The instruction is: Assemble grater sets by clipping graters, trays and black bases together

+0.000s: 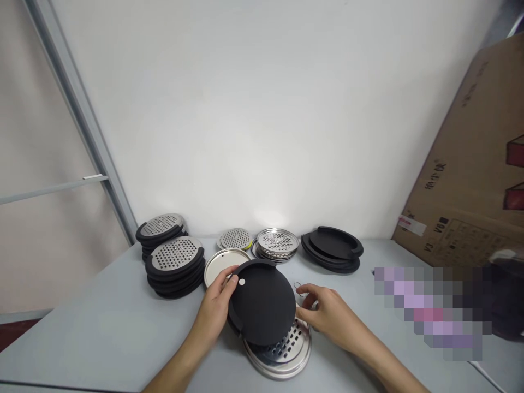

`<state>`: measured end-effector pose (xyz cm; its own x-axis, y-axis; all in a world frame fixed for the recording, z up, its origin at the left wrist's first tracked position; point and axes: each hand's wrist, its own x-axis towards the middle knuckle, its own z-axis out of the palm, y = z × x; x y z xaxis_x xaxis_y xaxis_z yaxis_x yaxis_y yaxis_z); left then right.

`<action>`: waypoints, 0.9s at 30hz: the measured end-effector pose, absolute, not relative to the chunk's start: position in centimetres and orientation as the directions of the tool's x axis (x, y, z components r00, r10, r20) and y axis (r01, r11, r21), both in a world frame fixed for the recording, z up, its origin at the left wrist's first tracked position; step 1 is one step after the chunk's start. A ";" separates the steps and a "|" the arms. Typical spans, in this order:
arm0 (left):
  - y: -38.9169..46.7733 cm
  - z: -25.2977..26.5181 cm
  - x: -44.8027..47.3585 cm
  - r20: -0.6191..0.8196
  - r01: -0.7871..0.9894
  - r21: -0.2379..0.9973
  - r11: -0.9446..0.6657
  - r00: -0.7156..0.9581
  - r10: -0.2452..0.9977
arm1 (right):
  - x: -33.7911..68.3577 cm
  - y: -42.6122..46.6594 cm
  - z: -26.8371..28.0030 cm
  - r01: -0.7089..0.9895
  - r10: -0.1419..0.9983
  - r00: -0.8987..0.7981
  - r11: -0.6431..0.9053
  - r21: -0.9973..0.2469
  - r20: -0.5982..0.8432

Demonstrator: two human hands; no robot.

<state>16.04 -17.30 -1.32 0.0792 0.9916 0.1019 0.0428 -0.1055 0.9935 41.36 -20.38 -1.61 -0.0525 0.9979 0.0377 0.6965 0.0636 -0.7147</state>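
My left hand [221, 295] grips the left edge of a round black grater base [262, 305], thumb on top near a small white dot. The base is tilted and has a raised partial rim. Directly below it, a silver grater disc [292, 344] with square holes lies in a round metal tray [286, 374], partly covered by the base. Beside the base's right edge, my right hand [323, 311] has its thumb and index finger curved and apart. Its thumb tip is at that edge; whether it touches is unclear. A small wire-like ring [298, 287] shows by the index fingertip.
Stacks of black bases with grater discs [174, 254] stand at left. Behind are a plain metal tray [225, 262], a loose grater disc [235, 239], stacked metal trays [277, 243] and black bases [333, 245]. A cardboard box [462, 164] leans at right, beyond a blurred patch.
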 end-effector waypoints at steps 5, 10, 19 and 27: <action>-17.4 -1.4 16.0 0.092 0.098 0.990 -0.096 0.047 0.995 | 40.7 -20.4 -2.1 0.718 0.998 -0.031 0.058 -0.694 0.050; -17.4 -1.4 16.1 0.102 0.127 0.986 -0.104 0.021 0.995 | 40.6 -20.3 -2.0 0.623 0.997 -0.072 0.045 -0.781 0.000; -16.6 -2.4 15.9 0.152 0.038 0.988 -0.150 -0.060 0.987 | 40.9 -20.5 -1.1 0.182 0.963 -0.143 -0.202 -0.962 -0.229; -16.8 -2.4 15.9 0.117 -0.024 0.992 -0.121 -0.132 0.984 | 43.4 -19.4 -1.5 -0.038 0.977 0.154 -0.142 -0.989 -0.147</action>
